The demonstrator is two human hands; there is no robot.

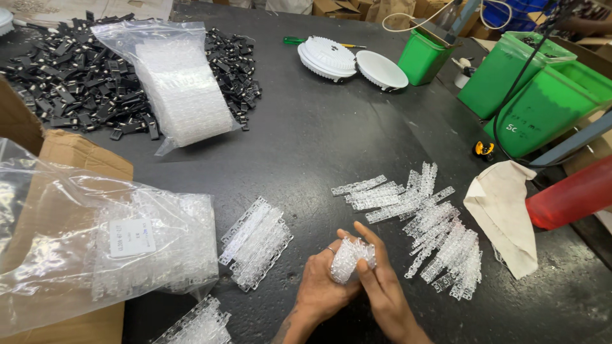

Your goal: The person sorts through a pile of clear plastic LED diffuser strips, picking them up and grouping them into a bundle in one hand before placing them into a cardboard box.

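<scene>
Both my hands meet at the bottom centre of the head view over a dark table (pixel 331 140). My left hand (pixel 322 290) and my right hand (pixel 382 290) together grip a small bundle of clear plastic strips (pixel 349 258), held between the fingers of both. A neat stack of the same clear strips (pixel 255 243) lies just left of my hands. Many loose clear strips (pixel 427 223) are scattered to the right. Another stack of clear strips (pixel 194 325) sits at the bottom edge.
A plastic bag of clear strips (pixel 121 255) rests on a cardboard box (pixel 70 156) at left. A second bag (pixel 178 83) lies on a heap of black parts (pixel 70 83). White round housings (pixel 347 60), green bins (pixel 535 95), a cloth (pixel 507 213) and a red object (pixel 570 194) stand right.
</scene>
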